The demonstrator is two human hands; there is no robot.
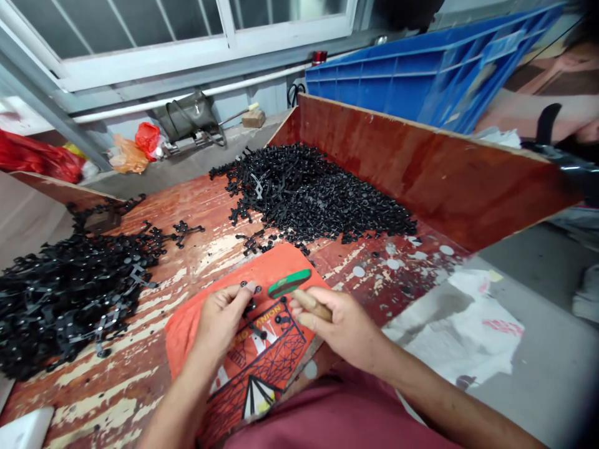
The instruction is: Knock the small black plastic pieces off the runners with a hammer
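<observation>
My left hand [222, 315] is closed in a pinch on a small black jointed part [250, 304], held over the orange cloth [196, 318]. My right hand [344, 324] is wrapped round the wooden handle of a small hammer [289, 284] with a long green head. The head is above the cloth, just right of my left fingertips and apart from them. More small black pieces [282, 319] lie on the printed part of the cloth between my hands. My fingers partly hide the held part, so its full shape cannot be made out.
A big heap of small black parts [322, 199] lies at the back, against a reddish wooden board [421, 162]. Another heap of linked black parts [60, 293] is on the left. A blue crate [397, 84] stands behind the board. White plastic sheeting [458, 324] lies at right.
</observation>
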